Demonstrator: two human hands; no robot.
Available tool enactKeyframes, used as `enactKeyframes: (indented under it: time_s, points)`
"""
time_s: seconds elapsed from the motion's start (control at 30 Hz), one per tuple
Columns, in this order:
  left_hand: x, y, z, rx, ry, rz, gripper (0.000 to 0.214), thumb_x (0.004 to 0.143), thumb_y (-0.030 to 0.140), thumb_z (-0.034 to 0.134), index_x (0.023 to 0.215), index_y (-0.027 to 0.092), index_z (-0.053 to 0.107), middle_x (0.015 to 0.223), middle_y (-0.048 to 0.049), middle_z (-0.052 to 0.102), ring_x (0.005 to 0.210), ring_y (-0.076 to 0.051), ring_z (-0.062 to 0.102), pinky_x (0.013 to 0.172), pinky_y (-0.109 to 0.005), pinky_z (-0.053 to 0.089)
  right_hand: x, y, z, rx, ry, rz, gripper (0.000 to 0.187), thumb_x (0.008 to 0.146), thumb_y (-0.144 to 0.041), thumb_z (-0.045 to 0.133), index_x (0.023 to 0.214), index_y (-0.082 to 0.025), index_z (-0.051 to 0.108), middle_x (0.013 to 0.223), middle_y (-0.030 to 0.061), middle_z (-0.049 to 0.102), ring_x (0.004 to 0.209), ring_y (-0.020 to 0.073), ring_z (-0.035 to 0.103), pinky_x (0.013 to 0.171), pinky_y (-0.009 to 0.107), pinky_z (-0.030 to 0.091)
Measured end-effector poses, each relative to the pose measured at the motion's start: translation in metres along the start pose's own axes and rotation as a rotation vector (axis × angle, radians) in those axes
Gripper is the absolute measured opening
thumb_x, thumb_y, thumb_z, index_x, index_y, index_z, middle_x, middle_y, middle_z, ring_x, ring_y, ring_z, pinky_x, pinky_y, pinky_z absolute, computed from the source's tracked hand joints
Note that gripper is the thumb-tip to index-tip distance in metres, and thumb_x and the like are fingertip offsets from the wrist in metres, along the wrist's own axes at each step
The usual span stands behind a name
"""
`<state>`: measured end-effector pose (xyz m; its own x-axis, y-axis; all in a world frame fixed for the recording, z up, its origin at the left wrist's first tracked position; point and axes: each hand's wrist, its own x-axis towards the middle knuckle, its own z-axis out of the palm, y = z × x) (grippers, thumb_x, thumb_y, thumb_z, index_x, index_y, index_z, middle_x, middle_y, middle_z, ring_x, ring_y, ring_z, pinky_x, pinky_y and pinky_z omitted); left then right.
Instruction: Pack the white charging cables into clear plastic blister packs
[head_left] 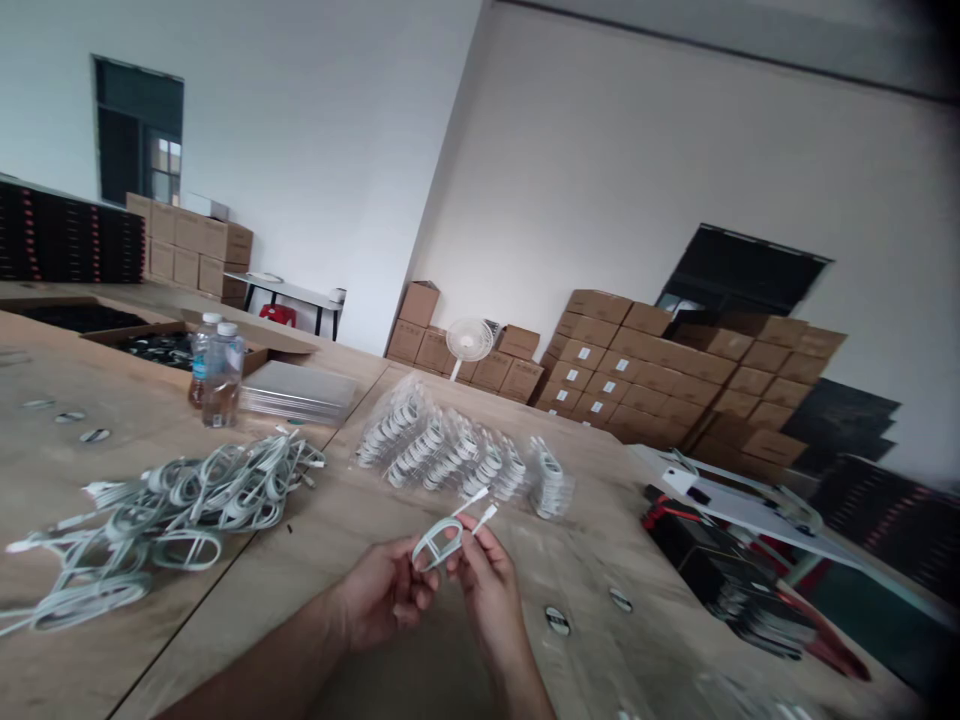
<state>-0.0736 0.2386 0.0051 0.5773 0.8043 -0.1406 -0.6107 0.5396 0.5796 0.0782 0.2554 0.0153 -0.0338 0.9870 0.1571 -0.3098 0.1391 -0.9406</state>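
A coiled white cable (437, 541) is held up above the table between my two hands. My left hand (388, 590) is closed, its fingertips on the left end of the coil. On the other side my right hand (484, 565) pinches the coil between thumb and fingers, with both plug ends sticking out past it to the upper right. To the left lies a tangled heap of loose white cables (202, 500). Beyond my hands, bagged cable coils (450, 450) stand in rows, and a smaller bagged group (550, 480) sits just right of them.
Two plastic bottles (223, 375) stand by a stack of flat silver items (300, 392) and an open carton (172, 345). Round labels (557, 621) lie on the wooden table (360, 660). At right are black items (720, 570). Stacked boxes (630, 365) and a fan (469, 340) are behind.
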Motion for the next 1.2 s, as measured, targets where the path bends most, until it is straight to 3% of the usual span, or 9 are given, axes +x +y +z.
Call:
enactKeyframes:
  time_s: [0.1,0.3,0.43,0.6,0.73,0.83,0.97,1.07,1.2]
  points:
    - [0.000,0.001,-0.001,0.063,0.002,-0.034,0.025,0.081,0.039,0.060,0.077,0.016,0.052,0.071,-0.0019,0.057,0.047,-0.007,0.050,0.038,-0.018,0.006,0.002,-0.002,0.000,0.003,0.002,-0.008,0.036,0.067,-0.042,0.080,0.095,-0.020,0.072,0.061,-0.0028,0.063,0.052,0.0100,0.050,0.050,0.021,0.040]
    - [-0.004,0.004,-0.003,-0.006,-0.094,-0.073,0.043,0.079,0.047,0.065,0.066,0.020,0.034,0.059,0.0049,0.045,0.039,-0.003,0.033,0.038,-0.018,0.002,0.001,-0.012,0.001,0.157,-0.010,0.023,0.042,0.074,-0.057,0.067,0.097,-0.023,0.069,0.073,-0.0006,0.065,0.052,0.0103,0.050,0.049,0.022,0.040]
    - [-0.005,0.002,-0.003,0.017,-0.119,-0.107,0.045,0.080,0.051,0.063,0.066,0.020,0.033,0.057,0.0057,0.040,0.038,-0.004,0.028,0.037,-0.019,0.002,0.001,-0.012,-0.005,-0.208,0.054,-0.132,0.046,0.075,-0.062,0.064,0.094,-0.020,0.069,0.063,-0.0030,0.056,0.048,0.0101,0.044,0.045,0.022,0.033]
    - [-0.004,0.000,-0.003,-0.028,-0.155,-0.093,0.043,0.082,0.048,0.062,0.065,0.020,0.033,0.057,0.0061,0.036,0.039,-0.004,0.023,0.038,-0.018,0.002,0.002,-0.010,-0.009,-0.580,-0.002,-0.242,0.034,0.077,-0.051,0.064,0.067,-0.019,0.069,0.049,-0.0029,0.052,0.048,0.0134,0.043,0.049,0.025,0.035]
    - [-0.001,0.001,-0.005,-0.123,-0.091,-0.036,0.042,0.083,0.044,0.061,0.065,0.020,0.032,0.058,0.0063,0.034,0.040,-0.003,0.022,0.038,-0.017,0.003,-0.001,-0.008,-0.004,-0.746,-0.090,-0.334,0.020,0.079,-0.035,0.061,0.070,-0.022,0.073,0.067,0.0024,0.066,0.066,0.0193,0.057,0.067,0.028,0.043]
    - [0.002,0.003,-0.006,-0.150,0.005,-0.022,0.037,0.084,0.040,0.059,0.066,0.020,0.033,0.057,0.0069,0.033,0.039,-0.003,0.022,0.038,-0.016,0.002,-0.002,-0.005,-0.003,-0.819,-0.088,-0.384,0.023,0.084,-0.033,0.055,0.079,-0.023,0.075,0.075,0.0043,0.068,0.072,0.0205,0.060,0.072,0.028,0.044]
    - [0.005,0.004,-0.004,-0.170,0.142,-0.008,0.034,0.086,0.037,0.054,0.066,0.020,0.033,0.056,0.0069,0.035,0.037,-0.003,0.023,0.039,-0.016,0.002,-0.001,0.001,-0.004,-0.841,0.048,-0.409,0.030,0.088,-0.040,0.050,0.095,-0.021,0.072,0.085,0.0071,0.071,0.071,0.0201,0.062,0.068,0.029,0.046]
    - [0.006,0.002,-0.002,-0.130,0.172,-0.002,0.035,0.087,0.040,0.053,0.065,0.020,0.034,0.055,0.0064,0.037,0.037,-0.003,0.026,0.039,-0.017,0.003,-0.001,0.004,-0.001,-0.886,0.203,-0.516,0.036,0.085,-0.048,0.057,0.102,-0.019,0.070,0.085,0.0076,0.069,0.073,0.0205,0.061,0.070,0.030,0.047]
    - [0.009,-0.005,-0.003,0.049,0.184,0.023,0.042,0.082,0.052,0.056,0.064,0.020,0.036,0.055,0.0053,0.043,0.038,-0.004,0.030,0.040,-0.019,0.005,-0.004,0.000,0.005,-1.020,0.176,-0.644,0.033,0.084,-0.051,0.058,0.090,-0.023,0.076,0.080,0.0072,0.065,0.077,0.0222,0.058,0.074,0.034,0.045]
